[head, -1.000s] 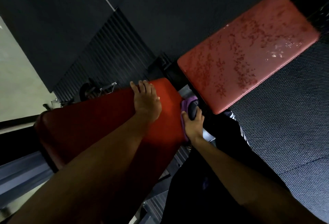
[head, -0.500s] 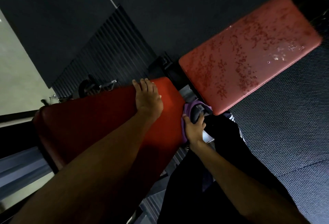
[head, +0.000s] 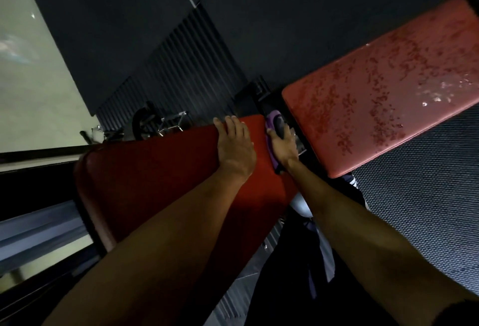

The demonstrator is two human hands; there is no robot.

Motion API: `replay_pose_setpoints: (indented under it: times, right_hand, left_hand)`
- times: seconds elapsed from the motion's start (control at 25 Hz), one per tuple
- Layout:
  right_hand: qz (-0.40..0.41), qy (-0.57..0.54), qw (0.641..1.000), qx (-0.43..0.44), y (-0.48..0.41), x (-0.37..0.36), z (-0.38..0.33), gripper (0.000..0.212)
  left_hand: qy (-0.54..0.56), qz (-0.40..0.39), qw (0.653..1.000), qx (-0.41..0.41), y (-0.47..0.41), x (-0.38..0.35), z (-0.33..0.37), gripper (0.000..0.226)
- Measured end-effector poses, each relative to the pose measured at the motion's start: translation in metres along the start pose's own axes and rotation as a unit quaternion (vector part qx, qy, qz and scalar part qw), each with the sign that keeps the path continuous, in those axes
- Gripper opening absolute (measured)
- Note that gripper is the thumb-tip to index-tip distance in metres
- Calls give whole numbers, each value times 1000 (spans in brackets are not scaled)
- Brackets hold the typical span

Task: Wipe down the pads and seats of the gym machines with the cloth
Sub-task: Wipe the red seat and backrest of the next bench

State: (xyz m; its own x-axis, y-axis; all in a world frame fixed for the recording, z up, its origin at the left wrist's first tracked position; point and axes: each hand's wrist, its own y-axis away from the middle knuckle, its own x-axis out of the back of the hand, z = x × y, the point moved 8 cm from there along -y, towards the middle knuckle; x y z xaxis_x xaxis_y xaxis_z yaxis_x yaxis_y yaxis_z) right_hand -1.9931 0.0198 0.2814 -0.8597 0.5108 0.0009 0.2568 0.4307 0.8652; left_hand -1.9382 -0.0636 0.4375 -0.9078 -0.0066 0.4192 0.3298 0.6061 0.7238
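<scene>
A red back pad (head: 160,170) of a gym bench fills the lower left. My left hand (head: 234,144) lies flat on its upper end, fingers straight. My right hand (head: 282,144) holds a purple cloth (head: 270,123) against the pad's end edge, in the gap between the two pads. Its fingers wrap the cloth, part of which is hidden under the hand. A worn pink-red seat pad (head: 383,89) with flaking, blotchy vinyl lies at the upper right, apart from both hands.
Dark textured rubber flooring (head: 420,196) lies under the seat pad. A ribbed dark panel (head: 176,66) and metal gear (head: 155,123) stand beyond the bench. The bench's grey metal frame (head: 33,235) runs along the lower left. A pale wall (head: 31,79) is at the left.
My right hand has slid the cloth up along the end edge of the back pad, toward its top corner. My left hand has stayed on the pad.
</scene>
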Motion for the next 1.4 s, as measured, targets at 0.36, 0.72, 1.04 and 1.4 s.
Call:
replay_pose_setpoints:
  times: [0.36,0.72,1.04,1.4]
  right_hand:
    - [16,30,999,-16,-16,3,30,77]
    - [-94,-15,986,139,26,-23,-22,62]
    - [-93,48,990,94,-67,-28,-59,59]
    - [-157,209,957,128,-100,-44,-85,48]
  left_hand:
    - [7,-17,1000,8,-6,0,0,62]
    - [8,-11,1000,-3,-8,2,3,65]
    - [31,-15,999,7,-22,-1,6,65]
    - [60,1,998,13,-33,-6,11,64]
